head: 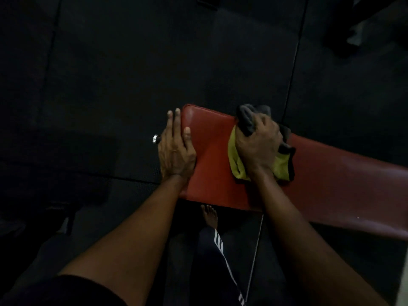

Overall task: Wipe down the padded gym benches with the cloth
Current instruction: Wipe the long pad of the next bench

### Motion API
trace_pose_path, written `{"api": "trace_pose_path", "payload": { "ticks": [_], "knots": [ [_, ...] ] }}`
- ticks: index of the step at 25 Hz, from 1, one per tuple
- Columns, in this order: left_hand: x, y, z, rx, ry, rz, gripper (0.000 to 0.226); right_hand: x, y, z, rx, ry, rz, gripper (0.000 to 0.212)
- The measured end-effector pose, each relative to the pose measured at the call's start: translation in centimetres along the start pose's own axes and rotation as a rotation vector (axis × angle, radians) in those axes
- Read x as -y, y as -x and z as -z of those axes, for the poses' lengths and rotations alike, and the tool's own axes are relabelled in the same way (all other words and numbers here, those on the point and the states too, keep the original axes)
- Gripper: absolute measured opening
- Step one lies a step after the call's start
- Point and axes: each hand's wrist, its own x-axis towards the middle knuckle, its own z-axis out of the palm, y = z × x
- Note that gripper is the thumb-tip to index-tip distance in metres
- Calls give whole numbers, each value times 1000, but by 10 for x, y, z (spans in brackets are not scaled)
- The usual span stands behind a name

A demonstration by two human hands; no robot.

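Bench (209, 164): we see a red pad running from mid-frame out to the right edge, with its near end at the left.

Right hand (258, 142): on top of the pad, near the far edge, gripping the cloth (237, 155). Its fingers (262, 122) are curled tight and close together over a grey bunch of cloth. That grey bunch sticks out past the fingertips, towards the pad's far edge. The yellow part lies under the palm, flat on the pad. It shows to the left of the hand and on both sides of the wrist. A dark hem shows on the right side of the hand. We can't tell where the thumb sits.

Left hand (176, 149): at the pad's end, well apart from the cloth. Its fingers (174, 122) are straight and held together along the end edge. The thumb lies on the pad top, just inside the edge, and the palm rests on the edge. It holds nothing. There's a ring (156, 139) on the outer side of the hand; we can't tell which finger.

Between the two hands we see bare red pad.

Below the pad there's a bare foot (209, 215) on the dark floor (110, 85), and a trouser leg (218, 241) with white stripes. Lighting is dim and the rest is too dark to read.
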Motion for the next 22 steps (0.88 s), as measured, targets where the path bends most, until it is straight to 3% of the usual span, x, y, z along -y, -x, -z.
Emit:
{"api": "trace_pose_path", "payload": {
  "ticks": [3, 5, 8, 11, 13, 16, 19, 22],
  "knots": [
    [-2, 0, 2, 70, -18, -33, 52, 10, 21, -5, -72, 19, -251, 52],
    [-2, -1, 4, 80, -7, -54, 52, 28, 39, -8, -35, 10, -201, 58],
    [8, -6, 5, 127, 73, -106, 54, 23, 80, -6, 96, 2, 54, 69],
    [4, -6, 8, 163, 38, -111, 57, -22, 105, 5, 24, 4, -46, 64],
    [-5, -11, 12, 198, -173, -281, 61, -43, 110, 10, -79, -23, -273, 58],
    [-5, -36, 15, 387, -359, -722, 67, -33, 106, 2, -194, -33, -500, 57],
    [-1, -43, 13, 364, -405, -748, 60, 2, 123, -8, -190, -46, -501, 62],
    [-1, -37, 10, 306, -455, -768, 61, 35, 158, -14, -67, -90, -444, 73]
  ]
}}
